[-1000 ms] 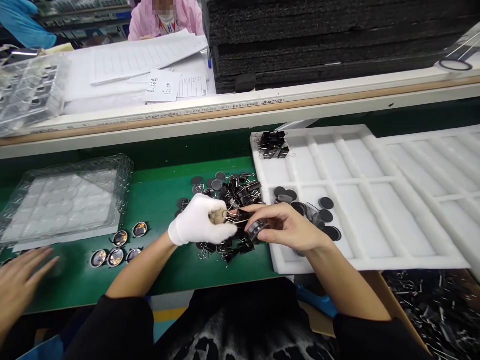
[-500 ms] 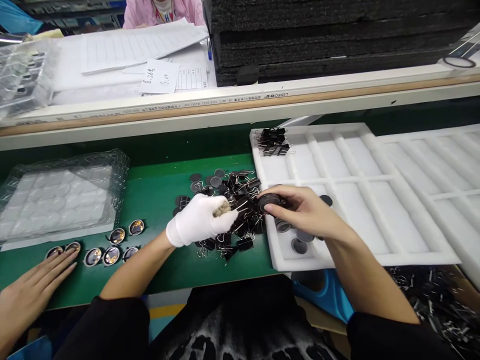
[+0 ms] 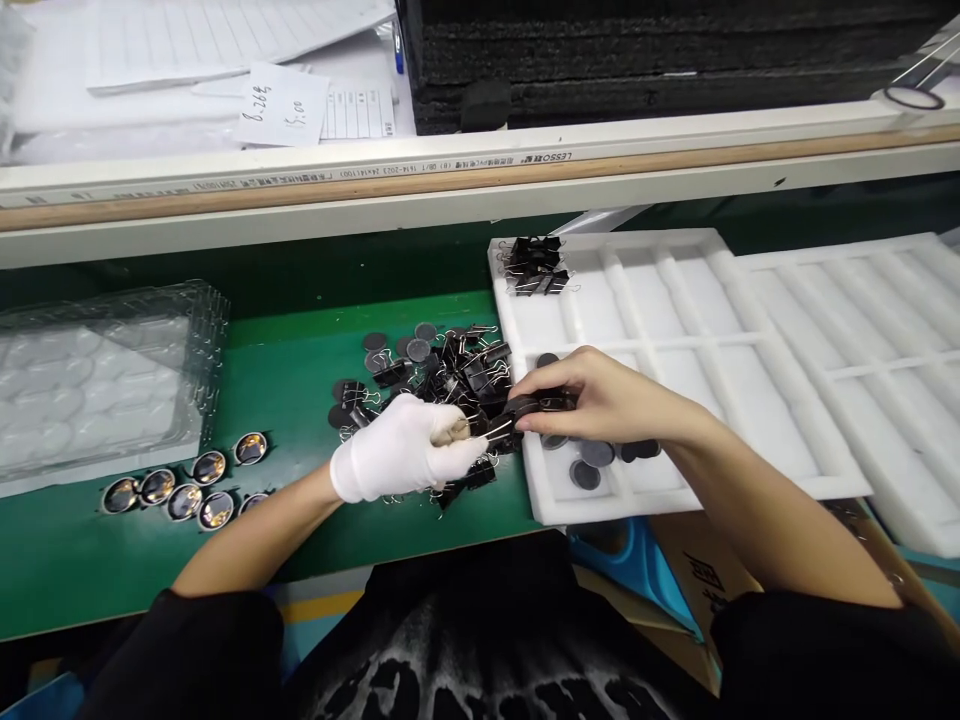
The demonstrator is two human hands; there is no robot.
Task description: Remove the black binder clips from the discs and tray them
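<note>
Left hand (image 3: pixel 409 455) fingers pinch a binder clip (image 3: pixel 501 430), right hand (image 3: pixel 600 400) fingers clamp a black disc (image 3: pixel 527 405); the sprung clip may slip and snap shut.

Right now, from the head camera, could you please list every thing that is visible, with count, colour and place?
green mat: one, green, on the bench
foam trays: two, white, right
binder clips: loose pile, black, mid mat; smaller heap in the near tray's far-left compartment
discs: several, dark grey, on the mat; more in the near tray
shiny round parts: about seven, silvery, left on the mat
blister trays: stack, clear, far left
foam sheets: stack, black, at the back
papers: several, white, top left
left hand: white glove, pinching a binder clip
right hand: bare, pinching a black round part
</note>
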